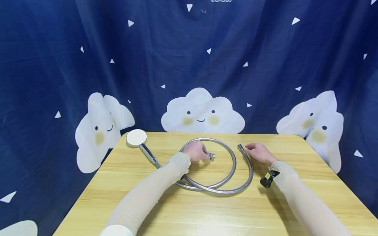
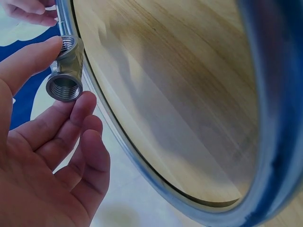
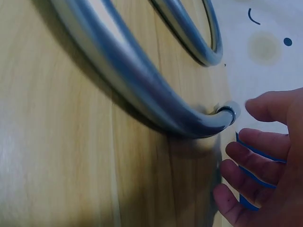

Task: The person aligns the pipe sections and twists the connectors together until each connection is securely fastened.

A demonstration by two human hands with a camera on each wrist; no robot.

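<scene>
In the head view my left hand is over the coiled hose, pinching a small metal tee fitting. The left wrist view has this fitting between thumb and fingertips, two threaded openings showing. A grey metal shower hose lies looped on the table, its free end nut at the right. Beside that nut is my right hand, fingers loosely spread and holding nothing. The right wrist view puts the thumb and fingertips close to the hose end.
A hand shower with a round white face lies at the table's back left, its handle joined to the hose. The wooden table ends at a dark blue curtain printed with clouds. My left forearm crosses over part of the hose.
</scene>
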